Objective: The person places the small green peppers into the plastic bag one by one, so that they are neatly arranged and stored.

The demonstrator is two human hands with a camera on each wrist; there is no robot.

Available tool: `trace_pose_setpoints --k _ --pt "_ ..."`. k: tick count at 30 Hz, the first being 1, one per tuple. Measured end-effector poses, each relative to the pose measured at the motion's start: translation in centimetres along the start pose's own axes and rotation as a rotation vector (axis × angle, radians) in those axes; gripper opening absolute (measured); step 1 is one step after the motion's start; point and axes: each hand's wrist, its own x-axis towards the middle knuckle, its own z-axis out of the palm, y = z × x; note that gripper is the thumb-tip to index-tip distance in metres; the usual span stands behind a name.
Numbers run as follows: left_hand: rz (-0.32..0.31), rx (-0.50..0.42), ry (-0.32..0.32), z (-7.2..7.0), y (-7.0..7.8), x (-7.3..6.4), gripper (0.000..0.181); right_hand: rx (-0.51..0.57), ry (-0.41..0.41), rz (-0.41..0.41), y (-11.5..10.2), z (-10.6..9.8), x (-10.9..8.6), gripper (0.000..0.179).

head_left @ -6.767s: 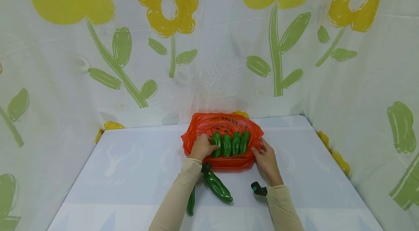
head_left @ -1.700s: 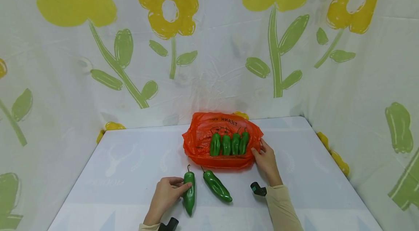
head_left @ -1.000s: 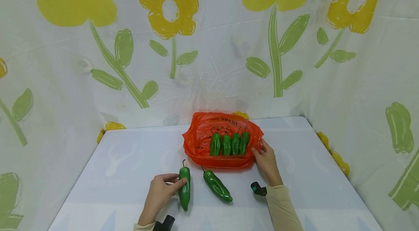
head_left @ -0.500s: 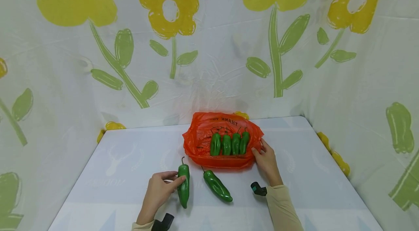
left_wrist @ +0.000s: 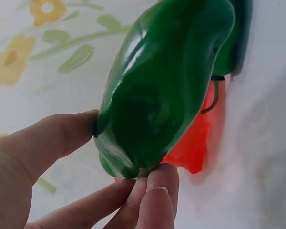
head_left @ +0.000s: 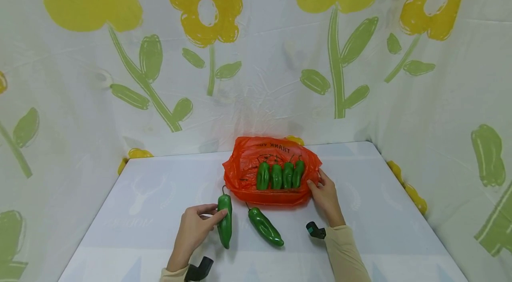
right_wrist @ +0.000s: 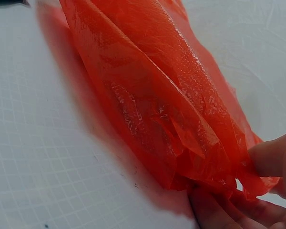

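Observation:
My left hand (head_left: 196,228) pinches a green pepper (head_left: 225,222) between thumb and fingers, its stem pointing toward the back of the table. In the left wrist view this pepper (left_wrist: 157,86) fills the middle, the thumb on one side and fingertips under it. A red plastic bag (head_left: 248,157) lies with its mouth toward me, several green peppers (head_left: 276,177) side by side in it. My right hand (head_left: 326,193) holds the bag's right edge, and the right wrist view has the crumpled film (right_wrist: 152,109) between thumb and fingers. Another green pepper (head_left: 266,227) lies in front of the bag.
A white table (head_left: 152,211) with faint printing carries everything. Behind it and at both sides hangs a white cloth (head_left: 260,73) printed with yellow flowers. Black wrist cameras (head_left: 200,268) sit on both wrists.
Earlier my left hand was at the peppers in the bag. It then took hold of the left pepper on the table and has shifted it slightly toward the bag. The right hand stays put.

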Motion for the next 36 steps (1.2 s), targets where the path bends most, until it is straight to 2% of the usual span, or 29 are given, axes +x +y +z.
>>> trace_pose_setpoints --k 15,23,36 --pt "0.028 -0.054 0.016 0.1 1.0 0.5 0.052 0.010 -0.006 -0.001 0.1 0.0 0.1 0.069" --pt "0.068 -0.092 0.023 0.3 1.7 0.6 0.048 0.000 0.002 0.005 0.3 0.2 0.4 0.069" --pt "0.135 -0.098 0.017 0.6 3.1 1.4 0.044 -0.006 0.006 0.014 0.4 0.2 0.4 0.070"
